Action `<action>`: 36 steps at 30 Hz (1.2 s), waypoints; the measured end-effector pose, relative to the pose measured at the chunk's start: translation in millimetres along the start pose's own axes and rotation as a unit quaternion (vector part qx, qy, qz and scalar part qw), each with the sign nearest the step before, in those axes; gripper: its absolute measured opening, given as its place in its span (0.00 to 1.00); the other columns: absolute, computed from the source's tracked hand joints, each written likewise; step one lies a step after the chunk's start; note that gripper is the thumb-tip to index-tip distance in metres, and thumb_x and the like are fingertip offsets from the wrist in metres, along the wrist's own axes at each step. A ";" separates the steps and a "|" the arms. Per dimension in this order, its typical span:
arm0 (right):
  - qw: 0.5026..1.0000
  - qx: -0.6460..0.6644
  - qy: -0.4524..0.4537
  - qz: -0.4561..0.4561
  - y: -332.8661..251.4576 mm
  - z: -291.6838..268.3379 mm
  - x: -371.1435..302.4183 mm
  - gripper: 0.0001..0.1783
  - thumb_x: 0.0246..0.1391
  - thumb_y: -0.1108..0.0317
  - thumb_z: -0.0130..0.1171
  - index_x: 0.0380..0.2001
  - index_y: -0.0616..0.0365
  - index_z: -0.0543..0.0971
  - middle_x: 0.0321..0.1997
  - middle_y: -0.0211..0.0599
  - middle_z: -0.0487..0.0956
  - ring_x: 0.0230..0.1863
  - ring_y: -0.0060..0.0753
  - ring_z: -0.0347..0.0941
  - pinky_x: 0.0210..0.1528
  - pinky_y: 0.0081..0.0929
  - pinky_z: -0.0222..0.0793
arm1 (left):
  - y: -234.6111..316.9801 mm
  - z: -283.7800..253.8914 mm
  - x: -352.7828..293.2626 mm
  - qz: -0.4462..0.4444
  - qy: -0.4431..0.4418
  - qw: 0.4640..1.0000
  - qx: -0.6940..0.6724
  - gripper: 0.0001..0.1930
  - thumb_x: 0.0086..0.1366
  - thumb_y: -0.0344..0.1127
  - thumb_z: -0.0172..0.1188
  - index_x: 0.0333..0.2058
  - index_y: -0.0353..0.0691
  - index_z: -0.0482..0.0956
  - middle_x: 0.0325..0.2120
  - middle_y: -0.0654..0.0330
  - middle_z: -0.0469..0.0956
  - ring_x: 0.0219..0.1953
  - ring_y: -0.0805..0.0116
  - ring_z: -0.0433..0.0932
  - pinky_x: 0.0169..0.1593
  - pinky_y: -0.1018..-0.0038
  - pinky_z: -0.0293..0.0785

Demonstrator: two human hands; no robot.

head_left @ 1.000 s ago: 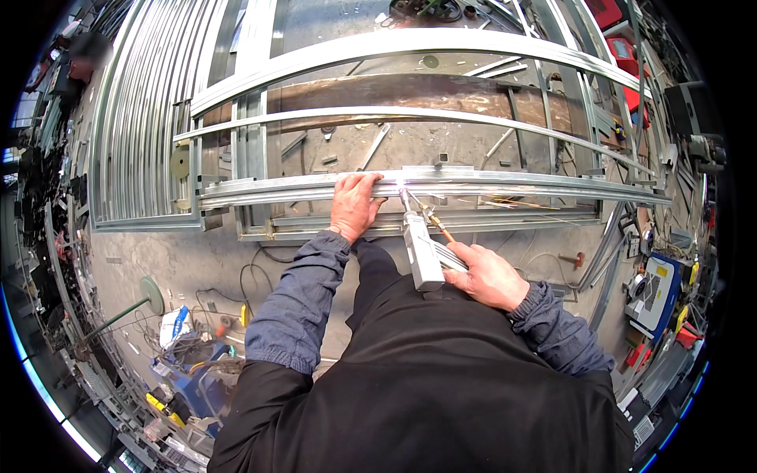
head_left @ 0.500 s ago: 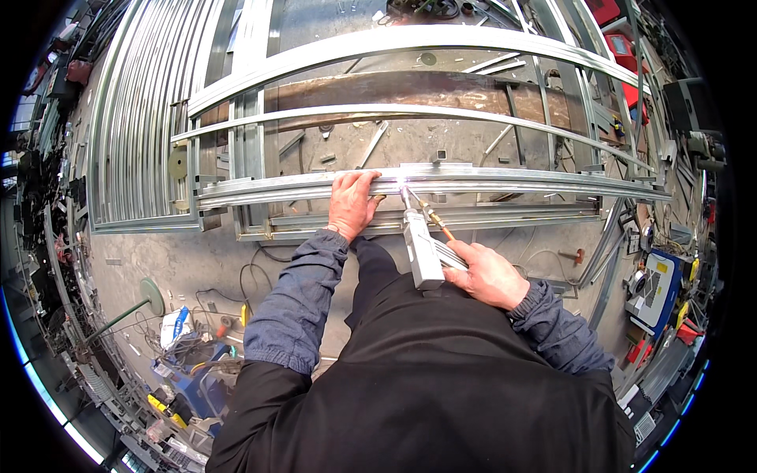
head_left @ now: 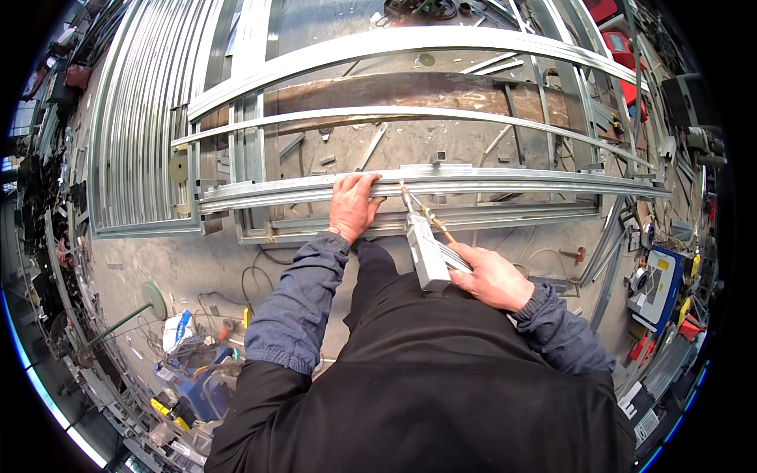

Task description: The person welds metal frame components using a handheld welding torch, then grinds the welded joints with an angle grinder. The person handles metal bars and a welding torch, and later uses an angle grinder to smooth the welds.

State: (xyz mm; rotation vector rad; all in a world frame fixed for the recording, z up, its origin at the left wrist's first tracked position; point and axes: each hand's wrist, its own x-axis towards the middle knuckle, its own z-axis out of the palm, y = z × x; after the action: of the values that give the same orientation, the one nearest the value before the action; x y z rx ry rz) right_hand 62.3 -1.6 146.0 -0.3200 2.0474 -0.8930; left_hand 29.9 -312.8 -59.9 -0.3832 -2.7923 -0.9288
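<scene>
The torch (head_left: 427, 256) is no longer sparking ahead of the right hand (head_left: 494, 277) squeezing it, maybe pausing, while the left hand (head_left: 352, 208) is holding rails (head_left: 512, 184).

Grey boxy torch (head_left: 428, 256), slanted, nozzle (head_left: 407, 199) at silver metal rail (head_left: 512, 183); rail long, grooved, lying crosswise.

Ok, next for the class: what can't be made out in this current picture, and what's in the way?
- Head view: the palm of the left hand, hidden by its own back.
- Head view: most fingers of the right hand, hidden behind that hand.
- Head view: whether the welding torch touches the metal rail; its tip is too small.
- Head view: the far end of the ribbed metal stack, cut off by the top edge.
</scene>
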 end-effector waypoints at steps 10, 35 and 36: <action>0.980 0.193 -0.006 0.054 -36.8 -94.3 -35.4 0.26 0.73 0.66 0.56 0.69 0.61 0.74 0.54 0.39 0.85 0.54 0.31 0.80 0.59 0.30 0.75 | 3.4 -0.5 0.7 -0.003 0.006 1.000 -0.013 0.32 0.54 0.32 0.78 0.58 0.46 0.77 0.47 0.59 0.83 0.55 0.54 0.78 0.65 0.57 0.66; 0.857 0.167 -0.440 0.208 9.5 -248.0 210.4 0.25 0.78 0.44 0.52 0.57 0.55 0.77 0.38 0.38 0.85 0.36 0.26 0.83 0.36 0.25 0.81 | 24.6 -11.0 13.7 -0.100 -0.013 0.995 -0.002 0.35 0.48 0.26 0.78 0.57 0.49 0.77 0.51 0.61 0.81 0.57 0.50 0.77 0.67 0.56 0.72; 0.855 0.173 -0.441 0.212 13.3 -246.8 213.7 0.25 0.78 0.44 0.52 0.57 0.54 0.77 0.37 0.38 0.85 0.36 0.26 0.83 0.36 0.25 0.81 | 24.9 -11.1 14.6 -0.100 -0.012 0.995 -0.003 0.35 0.48 0.26 0.78 0.57 0.49 0.77 0.51 0.62 0.81 0.57 0.51 0.77 0.66 0.56 0.73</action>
State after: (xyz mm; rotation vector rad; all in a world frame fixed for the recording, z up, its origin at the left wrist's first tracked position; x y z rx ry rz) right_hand -260.7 15.1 99.4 -0.0401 1.0133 -0.6383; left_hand 24.3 -297.6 -33.5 -0.1166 -2.8915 -0.9779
